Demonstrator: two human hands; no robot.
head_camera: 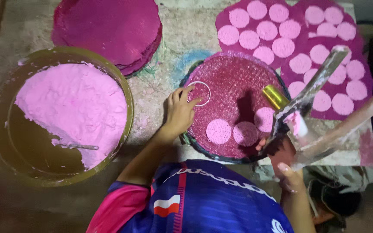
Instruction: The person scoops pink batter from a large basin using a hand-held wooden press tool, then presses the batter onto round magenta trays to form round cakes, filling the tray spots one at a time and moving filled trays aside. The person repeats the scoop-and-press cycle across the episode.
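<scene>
One bowl [128,108] holds pink paste [72,108]; left hand [178,113] pins ring [199,93].

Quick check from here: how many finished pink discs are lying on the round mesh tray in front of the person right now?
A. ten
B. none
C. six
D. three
D: three pale pink discs lie along the near part of the round mesh tray, while the left hand sets a white ring on an unfilled spot.
</scene>
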